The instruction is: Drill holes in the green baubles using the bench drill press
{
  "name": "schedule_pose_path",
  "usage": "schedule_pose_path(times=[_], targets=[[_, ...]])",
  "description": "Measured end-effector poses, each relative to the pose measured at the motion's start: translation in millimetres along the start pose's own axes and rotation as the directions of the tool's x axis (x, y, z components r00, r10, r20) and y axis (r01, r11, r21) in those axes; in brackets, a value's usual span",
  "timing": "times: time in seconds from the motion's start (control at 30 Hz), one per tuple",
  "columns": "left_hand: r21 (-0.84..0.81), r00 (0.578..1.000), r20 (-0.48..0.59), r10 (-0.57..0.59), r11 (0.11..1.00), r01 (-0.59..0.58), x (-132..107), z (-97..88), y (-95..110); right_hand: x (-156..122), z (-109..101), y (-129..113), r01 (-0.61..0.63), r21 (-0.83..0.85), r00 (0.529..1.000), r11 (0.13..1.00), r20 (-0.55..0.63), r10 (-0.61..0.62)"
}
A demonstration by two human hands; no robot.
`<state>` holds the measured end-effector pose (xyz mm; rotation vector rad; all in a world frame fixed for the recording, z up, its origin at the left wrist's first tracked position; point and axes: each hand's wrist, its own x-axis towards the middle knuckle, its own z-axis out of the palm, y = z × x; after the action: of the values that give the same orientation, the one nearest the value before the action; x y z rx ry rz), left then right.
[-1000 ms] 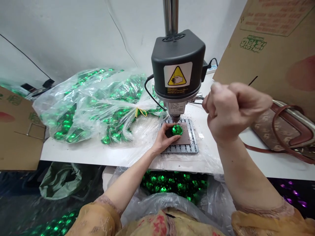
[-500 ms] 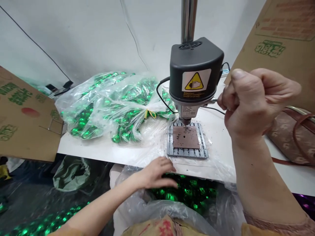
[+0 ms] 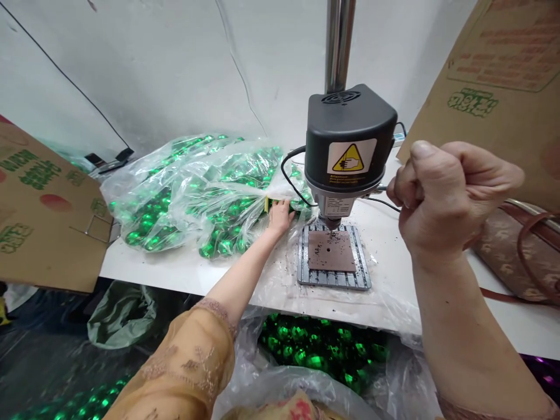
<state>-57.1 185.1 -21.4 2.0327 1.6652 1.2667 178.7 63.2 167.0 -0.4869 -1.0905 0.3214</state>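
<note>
My right hand (image 3: 446, 198) is closed in a fist round the feed handle (image 3: 382, 188) of a small black drill press (image 3: 350, 140). Its chuck (image 3: 333, 223) hangs over a brown square board (image 3: 341, 261) with a small hole, lying on the slotted metal base (image 3: 363, 280). Stretched across the table, my left hand (image 3: 280, 217) reaches shiny green balls beside the yellow-tied neck of a clear plastic bag (image 3: 192, 181). Its fingers look extended and apart; their tips are partly hidden. Below the table edge, loose green balls (image 3: 321, 344) lie in an open plastic bag (image 3: 301, 379) before me.
Printed cardboard boxes stand at the left (image 3: 48, 216) and the right (image 3: 490, 70). A patterned bag with a brown strap (image 3: 507, 251) rests on the right of the white table (image 3: 170, 274). Dark shavings lie round the base, and a black cable (image 3: 286, 169) loops behind it.
My left hand has moved from over the loose green balls in front, up and forward to the tied bag's neck. My right hand remains closed on the handle.
</note>
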Motion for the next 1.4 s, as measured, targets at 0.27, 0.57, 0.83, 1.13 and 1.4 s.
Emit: schedule_pose_path(times=[0.27,0.57,0.83,1.13,1.4], targets=[[-0.073,0.983,-0.033,-0.183,0.981,0.18,-18,-19.8,10,0,-2,4,0.013,0.04,1.0,0.999,0.013,-0.014],[-0.809,0.816,0.483,-0.317,0.195,0.554,-89,-60.2,68,-2,-2,2,0.015,0.019,1.0,1.0,0.025,-0.015],[-0.749,0.903,0.351,-0.248,0.504,0.43,-107,-27.0,84,-2,-4,8,0.033,0.05,0.999,0.998,0.033,-0.035],[-0.545,0.944,0.312,-0.11,0.793,0.273,-106,-1.0,72,-5,-8,11,0.065,-0.065,0.993,0.996,0.098,-0.058],[-0.327,0.97,0.239,-0.04,0.937,0.119,-107,1.7,78,-7,-9,11,0.024,-0.081,0.996,0.996,0.083,-0.017]])
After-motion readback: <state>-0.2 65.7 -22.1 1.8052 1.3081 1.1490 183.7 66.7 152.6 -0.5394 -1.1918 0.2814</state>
